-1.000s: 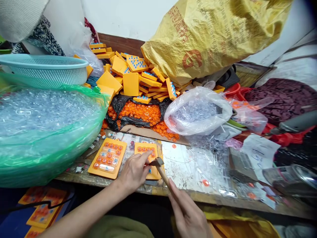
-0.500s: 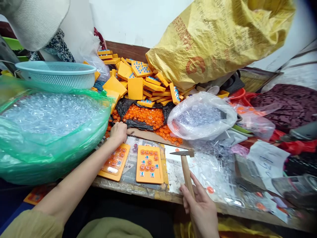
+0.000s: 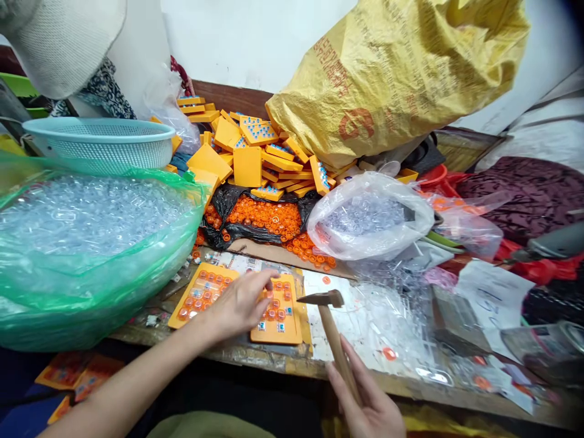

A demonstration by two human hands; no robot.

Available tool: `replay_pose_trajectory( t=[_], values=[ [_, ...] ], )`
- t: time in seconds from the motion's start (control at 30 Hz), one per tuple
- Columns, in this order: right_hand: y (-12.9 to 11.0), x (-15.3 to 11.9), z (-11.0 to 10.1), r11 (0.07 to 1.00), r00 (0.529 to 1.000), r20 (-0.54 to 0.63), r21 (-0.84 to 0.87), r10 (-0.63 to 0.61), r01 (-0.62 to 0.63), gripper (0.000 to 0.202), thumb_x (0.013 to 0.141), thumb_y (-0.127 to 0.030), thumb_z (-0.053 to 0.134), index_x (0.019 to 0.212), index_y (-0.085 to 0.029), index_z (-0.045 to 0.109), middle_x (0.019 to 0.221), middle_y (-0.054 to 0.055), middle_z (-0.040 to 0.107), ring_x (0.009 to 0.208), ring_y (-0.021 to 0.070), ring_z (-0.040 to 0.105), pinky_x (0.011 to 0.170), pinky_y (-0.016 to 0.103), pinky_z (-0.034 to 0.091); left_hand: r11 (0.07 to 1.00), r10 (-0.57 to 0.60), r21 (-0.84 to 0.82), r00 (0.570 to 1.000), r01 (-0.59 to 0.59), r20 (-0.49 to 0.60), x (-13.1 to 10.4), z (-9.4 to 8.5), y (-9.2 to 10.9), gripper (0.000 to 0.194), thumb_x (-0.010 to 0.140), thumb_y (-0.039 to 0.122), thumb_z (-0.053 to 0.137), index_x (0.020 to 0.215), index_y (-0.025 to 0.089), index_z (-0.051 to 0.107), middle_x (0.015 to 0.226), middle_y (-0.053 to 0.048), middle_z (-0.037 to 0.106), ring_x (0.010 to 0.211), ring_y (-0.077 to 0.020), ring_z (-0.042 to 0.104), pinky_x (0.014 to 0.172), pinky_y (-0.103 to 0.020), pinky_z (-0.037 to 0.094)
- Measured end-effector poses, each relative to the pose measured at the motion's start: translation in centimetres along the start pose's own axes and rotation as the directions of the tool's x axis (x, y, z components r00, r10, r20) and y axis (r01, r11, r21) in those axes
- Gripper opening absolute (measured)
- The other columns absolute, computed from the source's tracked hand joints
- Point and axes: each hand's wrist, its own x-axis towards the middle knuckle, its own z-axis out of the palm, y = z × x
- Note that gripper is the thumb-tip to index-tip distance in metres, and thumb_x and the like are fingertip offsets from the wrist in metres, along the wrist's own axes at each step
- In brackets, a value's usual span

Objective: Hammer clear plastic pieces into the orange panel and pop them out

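My right hand (image 3: 367, 395) is wrapped round the wooden handle of a hammer (image 3: 337, 340), whose dark metal head points left above the bench. My left hand (image 3: 244, 301), fingers curled, hovers over the left part of an orange plastic panel (image 3: 292, 328) set with orange rings and small blue-and-white parts. Whatever the left fingers hold, if anything, is hidden. Left of it, partly behind my wrist, lies a second orange panel (image 3: 185, 304) filled with similar rings. Behind both panels, a black plastic bag (image 3: 223, 234) stands open around a heap of loose orange rings (image 3: 264, 213).
A green bag (image 3: 173, 267) of clear plastic pieces bulges at left, below a light-blue basket (image 3: 98, 137). Orange panels (image 3: 249, 167) pile up at the back beside a yellow sack (image 3: 392, 79). A white bag (image 3: 319, 234) of clear parts and a glass jar (image 3: 547, 347) stand right.
My left hand has moved from the orange rings by the black bag, rightward and toward me, over the right panel. The hammer in my right hand has shifted slightly left and down.
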Motion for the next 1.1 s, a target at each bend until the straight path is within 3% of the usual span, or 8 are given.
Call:
replay_pose_trajectory(
  t=[0.07,0.23,0.43,0.63,0.77,0.87,0.97,1.1],
  values=[
    [-0.1,-0.7,-0.1,0.993,0.991,0.063,-0.007,-0.117,0.117,0.036,0.079,-0.035,0.067,0.112,-0.021,0.071,0.115,0.004,0.070,0.103,0.0245,0.067,0.094,0.031,0.052,0.998,0.006,-0.059,1.000,-0.005,0.014,-2.1,0.5,0.8,0.038,0.083,0.013,0.049,0.120,0.017,0.049,0.098,-0.009,0.066,0.090,-0.0209,0.063,0.081,-0.035,0.052],
    [-1.2,-1.9,0.3,0.951,0.941,0.144,0.014,-0.308,0.309,0.035,0.082,-0.020,0.064,0.116,-0.026,0.068,0.115,0.002,0.070,0.101,0.0209,0.069,0.088,0.024,0.054,0.989,-0.030,-0.146,0.999,0.033,0.017,-4.9,1.7,0.5,0.046,0.084,0.011,0.049,0.129,0.020,0.043,0.100,-0.008,0.068,0.093,-0.0198,0.065,0.083,-0.034,0.052],
    [-2.1,-2.5,0.8,0.917,0.886,0.262,-0.008,-0.383,0.399,0.041,0.088,-0.017,0.056,0.126,-0.030,0.061,0.111,0.001,0.071,0.095,0.0151,0.070,0.082,0.016,0.052,0.981,-0.049,-0.194,0.991,0.023,-0.128,-6.1,3.6,0.1,0.064,0.085,0.011,0.050,0.143,0.028,0.027,0.099,-0.004,0.070,0.091,-0.0173,0.067,0.084,-0.031,0.053],
    [-2.2,-2.9,0.7,0.887,0.879,0.197,-0.071,-0.435,0.455,0.040,0.087,-0.016,0.056,0.125,-0.029,0.062,0.100,0.004,0.074,0.084,0.0153,0.072,0.075,0.017,0.055,0.956,-0.157,-0.274,0.972,0.106,-0.173,-6.2,3.9,0.4,0.061,0.083,0.012,0.053,0.140,0.024,0.035,0.091,-0.002,0.073,0.085,-0.0160,0.069,0.082,-0.028,0.054],
    [-1.5,-3.2,1.1,0.932,0.896,0.289,-0.035,-0.336,0.361,0.037,0.090,-0.023,0.051,0.126,-0.029,0.062,0.106,0.003,0.073,0.092,0.0156,0.071,0.077,0.016,0.055,0.933,-0.216,-0.323,0.964,0.157,-0.155,-6.0,3.9,0.5,0.060,0.080,0.011,0.053,0.137,0.023,0.040,0.088,-0.002,0.072,0.083,-0.0164,0.068,0.082,-0.030,0.054],
    [-0.9,-2.4,1.1,0.966,0.942,0.225,-0.008,-0.249,0.258,0.032,0.083,-0.029,0.063,0.114,-0.027,0.070,0.112,0.003,0.071,0.100,0.0204,0.069,0.083,0.021,0.055,0.897,-0.278,-0.391,0.951,0.207,-0.136,-6.0,3.9,0.7,0.059,0.077,0.012,0.056,0.134,0.022,0.044,0.086,-0.002,0.071,0.081,-0.0160,0.067,0.081,-0.031,0.054],
    [-0.3,-0.2,0.5,0.999,0.988,0.153,-0.016,-0.034,0.037,0.042,0.078,-0.041,0.067,0.116,-0.022,0.069,0.089,0.006,0.076,0.070,0.0211,0.072,0.058,0.024,0.059,0.805,-0.402,-0.515,0.909,0.293,-0.111,-5.6,3.7,0.8,0.056,0.072,0.016,0.061,0.127,0.020,0.051,0.089,-0.004,0.069,0.082,-0.0169,0.067,0.079,-0.032,0.056],
    [0.3,3.5,0.0,0.976,0.955,0.201,-0.049,0.216,-0.210,0.065,0.082,-0.051,0.056,0.136,-0.014,0.051,0.048,-0.003,0.058,0.034,0.0154,0.051,0.032,0.025,0.041,0.569,-0.610,-0.728,0.790,0.383,-0.060,-4.7,3.6,1.1,0.052,0.072,0.023,0.065,0.122,0.015,0.053,0.112,-0.013,0.064,0.106,-0.0228,0.062,0.091,-0.038,0.053]
  ],
)
